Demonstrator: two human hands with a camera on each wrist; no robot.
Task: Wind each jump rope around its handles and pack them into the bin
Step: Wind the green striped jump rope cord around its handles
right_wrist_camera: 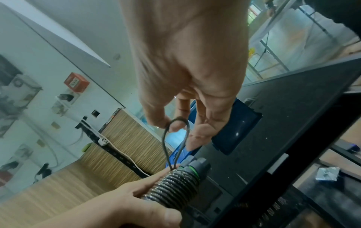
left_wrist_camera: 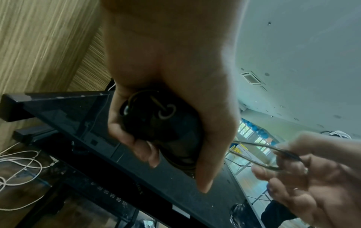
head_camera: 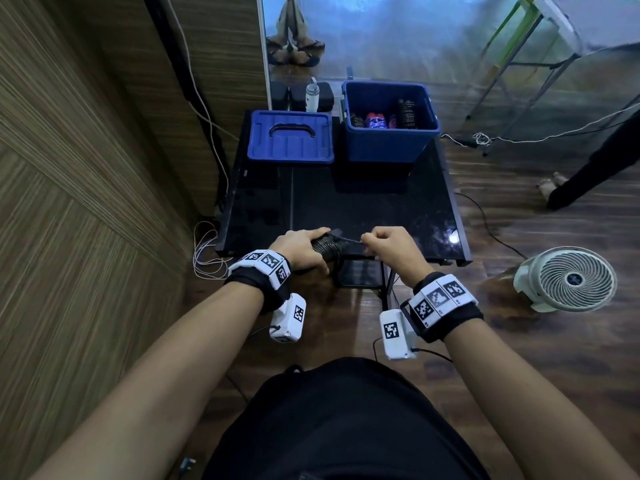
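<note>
The left hand (head_camera: 304,249) was wrapped around the handles of a black jump rope (head_camera: 325,247), fingers curled under and thumb over the coils, which kept the finished turns from springing loose. The bundle was held just above the near edge of the black counter (head_camera: 381,202), between the two hands. The right hand (head_camera: 389,242), just beside it, pinched the last short loop of cord (right_wrist_camera: 176,138) between thumb and forefinger, the other fingers loosely bent. From the right wrist view the loop ran taut from the fingertips down to the grey, green-ringed cap of the handles (right_wrist_camera: 195,167), so the hand seemed to be keeping tension while the tail was wound or tucked. I judged the winding nearly done, with only that loop left over.

Beyond the hands, at the far side of the counter, stood the blue bin (head_camera: 389,123), open, with several wound ropes already inside, some dark and some red or purple. Its blue lid (head_camera: 291,138) lay flat beside it, ahead of the left hand, presumably set there to leave the opening free.

The counter was dark and glossy. A wood-panelled wall (head_camera: 86,168) rose on the left-hand side, white cables (head_camera: 207,251) trailed on the wooden floor below it, and a small white fan (head_camera: 568,280) sat on the floor off to the right of the right hand.
</note>
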